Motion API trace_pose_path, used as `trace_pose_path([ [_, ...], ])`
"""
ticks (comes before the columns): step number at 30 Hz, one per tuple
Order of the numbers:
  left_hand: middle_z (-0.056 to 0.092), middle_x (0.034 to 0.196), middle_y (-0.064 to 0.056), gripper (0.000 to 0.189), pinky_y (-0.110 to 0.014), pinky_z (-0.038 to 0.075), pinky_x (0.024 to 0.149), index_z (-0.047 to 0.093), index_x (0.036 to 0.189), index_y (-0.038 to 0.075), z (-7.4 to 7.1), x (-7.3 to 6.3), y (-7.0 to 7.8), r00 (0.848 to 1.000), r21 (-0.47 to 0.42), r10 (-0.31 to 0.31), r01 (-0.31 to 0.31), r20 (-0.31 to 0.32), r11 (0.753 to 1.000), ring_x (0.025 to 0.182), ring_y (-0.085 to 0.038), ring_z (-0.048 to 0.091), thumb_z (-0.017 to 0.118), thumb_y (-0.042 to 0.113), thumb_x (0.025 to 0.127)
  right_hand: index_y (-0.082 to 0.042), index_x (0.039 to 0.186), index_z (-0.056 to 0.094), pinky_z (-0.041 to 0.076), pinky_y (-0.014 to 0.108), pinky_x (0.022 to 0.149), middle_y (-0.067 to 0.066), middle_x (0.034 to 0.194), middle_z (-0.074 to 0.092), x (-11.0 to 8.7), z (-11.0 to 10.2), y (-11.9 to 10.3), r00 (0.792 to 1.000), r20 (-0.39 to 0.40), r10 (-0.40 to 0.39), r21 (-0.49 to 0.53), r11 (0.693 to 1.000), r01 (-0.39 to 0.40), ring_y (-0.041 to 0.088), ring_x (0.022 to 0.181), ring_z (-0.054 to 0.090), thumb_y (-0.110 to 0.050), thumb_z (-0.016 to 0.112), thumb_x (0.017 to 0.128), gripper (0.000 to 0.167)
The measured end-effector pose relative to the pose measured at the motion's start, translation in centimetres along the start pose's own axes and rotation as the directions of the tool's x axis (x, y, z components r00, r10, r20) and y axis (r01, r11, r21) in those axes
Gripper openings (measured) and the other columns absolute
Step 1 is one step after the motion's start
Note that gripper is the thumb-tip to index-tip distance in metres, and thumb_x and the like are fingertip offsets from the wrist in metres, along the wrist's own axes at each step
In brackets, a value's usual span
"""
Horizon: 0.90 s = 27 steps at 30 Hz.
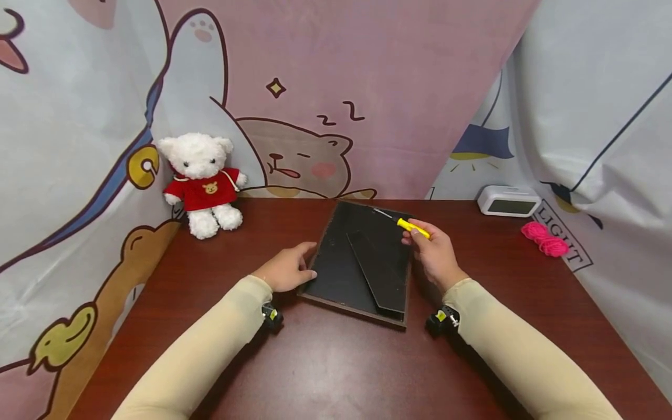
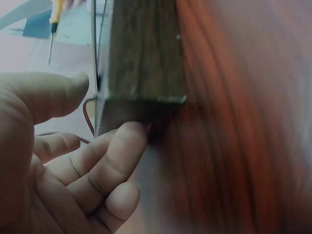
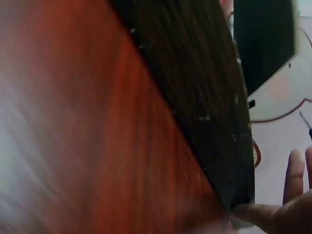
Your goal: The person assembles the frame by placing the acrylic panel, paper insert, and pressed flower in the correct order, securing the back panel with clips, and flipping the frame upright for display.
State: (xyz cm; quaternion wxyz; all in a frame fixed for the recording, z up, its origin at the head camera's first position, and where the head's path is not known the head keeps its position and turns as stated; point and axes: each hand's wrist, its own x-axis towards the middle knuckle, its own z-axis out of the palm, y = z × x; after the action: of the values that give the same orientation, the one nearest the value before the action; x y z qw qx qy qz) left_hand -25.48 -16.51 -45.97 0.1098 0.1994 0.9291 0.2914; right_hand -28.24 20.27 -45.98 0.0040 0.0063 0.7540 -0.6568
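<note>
A dark picture frame (image 1: 336, 245) lies back up on the table, its brown wooden edge (image 2: 146, 48) near in the left wrist view. Its black easel stand (image 1: 375, 271) slants across the back panel. At the frame's left side is my left hand (image 1: 286, 268), thumb over the border and curled fingers (image 2: 124, 151) against the side. My right hand (image 1: 436, 254) holds a screwdriver (image 1: 413, 228) by its yellow handle above the frame's upper right. The shaft points up and left over the panel. In the right wrist view a fingertip (image 3: 243, 210) is right at the frame's edge.
A white teddy bear (image 1: 202, 184) in a red top sits at the back left. Toward the back right stand a white digital clock (image 1: 509, 201) and a pink yarn skein (image 1: 545, 239). Printed cloth (image 1: 388, 116) hangs behind the table (image 1: 325, 373) and on both sides.
</note>
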Motion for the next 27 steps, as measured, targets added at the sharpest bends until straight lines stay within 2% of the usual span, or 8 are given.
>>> trace_pose_path([
  [5,0.067,0.085,0.0,0.079,-0.033,0.053,0.072,0.037,0.162,0.007,0.7,-0.4,1.1,1.0,-0.035,0.005,-0.004,0.026,0.999,0.076,-0.012,0.063,0.077,0.021,0.096,-0.007,0.154,0.053,0.048,0.024,0.07,0.016,0.128,0.071,1.3,-1.0,-0.1,0.996,0.089,-0.002,-0.016,1.0,0.004,0.016,0.106,0.073,-0.026,0.056,0.111,0.047],
  [10,0.065,0.083,0.002,0.083,-0.032,0.052,0.07,0.036,0.163,0.007,1.4,-1.0,1.9,0.997,-0.047,0.033,-0.03,0.063,0.998,0.073,-0.012,0.061,0.08,0.019,0.093,0.001,0.153,0.05,0.045,0.023,0.063,0.006,0.111,0.078,2.2,-1.9,0.0,0.983,0.183,-0.02,0.076,0.997,0.006,0.012,0.097,0.075,-0.019,0.056,0.111,0.047],
  [15,0.066,0.08,0.005,0.088,-0.031,0.053,0.068,0.031,0.165,0.007,2.0,-1.5,2.7,0.988,-0.058,0.1,-0.093,0.12,0.994,0.069,-0.01,0.062,0.08,0.022,0.093,0.005,0.152,0.048,0.05,0.022,0.07,0.0,0.107,0.078,2.7,-2.6,0.4,0.969,0.248,-0.011,0.116,0.993,-0.019,0.012,0.096,0.075,-0.018,0.058,0.11,0.049],
  [18,0.066,0.078,0.006,0.09,-0.031,0.053,0.067,0.03,0.165,0.006,2.2,-1.6,3.2,0.983,-0.063,0.129,-0.121,0.132,0.991,0.067,-0.009,0.061,0.08,0.023,0.093,0.005,0.15,0.051,0.053,0.02,0.076,0.004,0.113,0.078,2.9,-3.0,0.4,0.957,0.289,-0.001,0.068,0.997,-0.019,0.016,0.101,0.076,-0.019,0.058,0.11,0.047],
  [20,0.068,0.082,0.004,0.091,-0.032,0.054,0.068,0.03,0.165,0.006,2.1,-1.5,3.1,0.985,-0.053,0.125,-0.119,0.121,0.992,0.068,-0.01,0.062,0.081,0.024,0.092,0.002,0.149,0.054,0.055,0.019,0.084,0.014,0.123,0.074,2.9,-3.2,0.3,0.949,0.314,-0.007,-0.012,1.0,0.011,0.024,0.108,0.075,-0.018,0.058,0.11,0.044],
  [22,0.071,0.094,-0.001,0.092,-0.035,0.056,0.078,0.032,0.164,0.005,2.0,-1.3,2.9,0.99,-0.023,0.106,-0.104,0.09,0.994,0.08,-0.013,0.067,0.082,0.028,0.091,0.001,0.147,0.056,0.056,0.022,0.095,0.023,0.132,0.068,2.8,-3.2,-0.1,0.94,0.341,-0.025,-0.11,0.992,0.067,0.033,0.114,0.072,-0.017,0.059,0.11,0.042],
  [24,0.071,0.115,-0.008,0.094,-0.041,0.056,0.092,0.034,0.164,0.006,1.9,-1.0,2.5,0.995,0.038,0.081,-0.083,0.051,0.996,0.102,-0.02,0.069,0.083,0.036,0.09,0.0,0.145,0.06,0.055,0.029,0.102,0.028,0.136,0.063,2.5,-2.9,-0.9,0.927,0.37,-0.051,-0.209,0.968,0.137,0.041,0.117,0.069,-0.015,0.06,0.109,0.039],
  [27,0.056,0.151,-0.015,0.101,-0.052,0.044,0.115,0.035,0.164,0.008,1.7,-0.7,2.0,0.998,0.128,0.055,-0.056,0.015,0.99,0.138,-0.032,0.055,0.084,0.048,0.086,0.0,0.143,0.062,0.057,0.033,0.1,0.027,0.133,0.066,1.6,-2.0,-2.3,0.904,0.421,-0.08,-0.286,0.934,0.216,0.043,0.115,0.068,-0.011,0.061,0.107,0.037],
])
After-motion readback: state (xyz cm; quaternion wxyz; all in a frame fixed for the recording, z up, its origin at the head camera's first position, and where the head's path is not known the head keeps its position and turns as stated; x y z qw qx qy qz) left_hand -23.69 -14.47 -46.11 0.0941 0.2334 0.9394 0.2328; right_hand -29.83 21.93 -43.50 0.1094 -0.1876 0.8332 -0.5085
